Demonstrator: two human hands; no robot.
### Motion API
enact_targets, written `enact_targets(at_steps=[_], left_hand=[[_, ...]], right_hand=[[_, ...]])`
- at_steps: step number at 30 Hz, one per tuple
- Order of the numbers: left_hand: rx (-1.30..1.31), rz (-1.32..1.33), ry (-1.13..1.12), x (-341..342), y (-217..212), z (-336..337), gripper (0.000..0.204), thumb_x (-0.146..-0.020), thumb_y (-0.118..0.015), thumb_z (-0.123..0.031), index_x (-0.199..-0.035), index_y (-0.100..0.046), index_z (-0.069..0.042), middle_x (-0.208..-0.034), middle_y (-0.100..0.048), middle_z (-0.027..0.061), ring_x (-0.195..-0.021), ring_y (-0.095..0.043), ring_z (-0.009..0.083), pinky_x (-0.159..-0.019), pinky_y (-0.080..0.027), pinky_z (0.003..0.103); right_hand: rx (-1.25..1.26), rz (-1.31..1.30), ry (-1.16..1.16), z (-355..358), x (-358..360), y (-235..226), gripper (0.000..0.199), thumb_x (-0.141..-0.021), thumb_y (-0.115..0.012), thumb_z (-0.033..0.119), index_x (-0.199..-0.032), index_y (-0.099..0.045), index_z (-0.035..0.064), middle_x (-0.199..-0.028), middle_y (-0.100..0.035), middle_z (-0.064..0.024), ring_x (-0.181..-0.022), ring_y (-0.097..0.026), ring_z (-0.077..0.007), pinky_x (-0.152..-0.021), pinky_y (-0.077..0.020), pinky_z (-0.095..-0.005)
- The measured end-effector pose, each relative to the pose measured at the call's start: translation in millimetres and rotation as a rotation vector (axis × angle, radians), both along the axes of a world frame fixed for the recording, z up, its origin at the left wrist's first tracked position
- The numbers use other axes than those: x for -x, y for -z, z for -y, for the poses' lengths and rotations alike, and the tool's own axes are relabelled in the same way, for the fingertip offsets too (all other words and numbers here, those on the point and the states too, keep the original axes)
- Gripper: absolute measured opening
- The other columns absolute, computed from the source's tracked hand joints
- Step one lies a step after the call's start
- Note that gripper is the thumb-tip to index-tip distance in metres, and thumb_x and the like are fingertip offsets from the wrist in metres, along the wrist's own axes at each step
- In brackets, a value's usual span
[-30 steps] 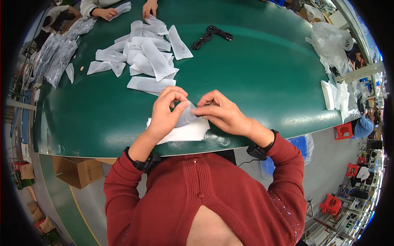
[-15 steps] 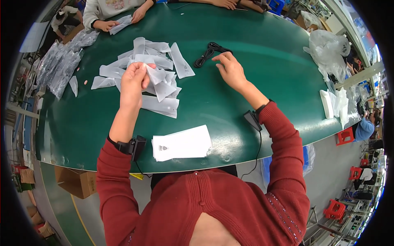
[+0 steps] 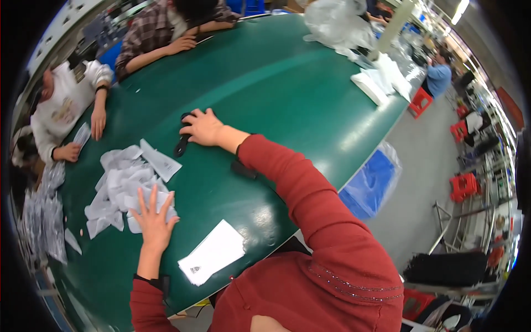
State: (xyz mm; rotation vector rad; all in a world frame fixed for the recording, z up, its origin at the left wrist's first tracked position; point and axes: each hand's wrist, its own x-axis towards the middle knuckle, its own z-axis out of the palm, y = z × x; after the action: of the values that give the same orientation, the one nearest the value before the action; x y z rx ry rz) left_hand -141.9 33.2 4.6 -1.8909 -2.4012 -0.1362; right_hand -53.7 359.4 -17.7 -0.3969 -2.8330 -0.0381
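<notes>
My left hand [image 3: 154, 221] lies open, fingers spread, over the near edge of a heap of translucent white bags [image 3: 123, 180]. The bags are crumpled and overlap one another. One flat bag [image 3: 160, 160] lies at the heap's right side. Beyond them, my right hand [image 3: 206, 129] has its fingers curled over a bundled black cable [image 3: 181, 146]. The hand hides the cable's middle. In front of me lies a fanned stack of white paper slips [image 3: 215, 252], the top one with a small dark print. Neither hand touches it.
Clear plastic sleeves [image 3: 45, 213] are piled at the table's left edge. A co-worker in a white top [image 3: 66, 108] holds a bag there; another in a plaid shirt [image 3: 145, 39] sits at the far side. Plastic film [image 3: 337, 25] and white packets [image 3: 381, 80] lie far right.
The view has turned to the right. My left hand has let go of the bag it held and spread over the heap. My right hand has come down onto the black cable.
</notes>
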Motion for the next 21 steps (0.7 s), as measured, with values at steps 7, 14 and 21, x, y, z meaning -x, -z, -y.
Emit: enact_targets(at_steps=[7, 14, 21], left_hand=[[-0.051, -0.122, -0.106, 78, 16, -26, 0.075, -0.079, -0.075, -0.017, -0.145, -0.044, -0.03, -0.161, -0.019, 0.0012, -0.15, -0.009, 0.0352, -0.101, -0.02, 0.079], [-0.391, 0.087, -0.023, -9, -20, -18, 0.047, -0.082, -0.072, -0.015, -0.127, -0.057, -0.014, -0.132, -0.047, 0.017, -0.124, -0.044, 0.0376, -0.095, -0.041, 0.056], [-0.37, 0.612, 0.173, -139, -4, 28, 0.025, -0.077, -0.073, -0.003, -0.099, -0.062, -0.002, -0.094, -0.056, 0.013, -0.086, -0.059, 0.031, -0.075, -0.05, 0.037]], right_hand=[[-0.041, -0.036, -0.043, 27, -54, 8, 0.023, -0.082, -0.068, 0.035, -0.102, -0.069, 0.0237, -0.116, -0.055, -0.0001, -0.113, -0.048, -0.028, -0.085, -0.0441, -0.0498], [-0.019, -0.142, -0.158, 53, -131, -19, 0.023, -0.085, -0.068, 0.021, -0.103, -0.063, 0.0065, -0.109, -0.058, -0.0105, -0.103, -0.056, -0.0311, -0.082, -0.0458, -0.0433], [0.695, -0.277, -0.177, 131, -185, -25, 0.022, -0.095, -0.055, 0.008, -0.116, -0.059, -0.0004, -0.089, -0.055, -0.0177, -0.076, -0.058, -0.0365, -0.07, -0.0478, -0.0419]])
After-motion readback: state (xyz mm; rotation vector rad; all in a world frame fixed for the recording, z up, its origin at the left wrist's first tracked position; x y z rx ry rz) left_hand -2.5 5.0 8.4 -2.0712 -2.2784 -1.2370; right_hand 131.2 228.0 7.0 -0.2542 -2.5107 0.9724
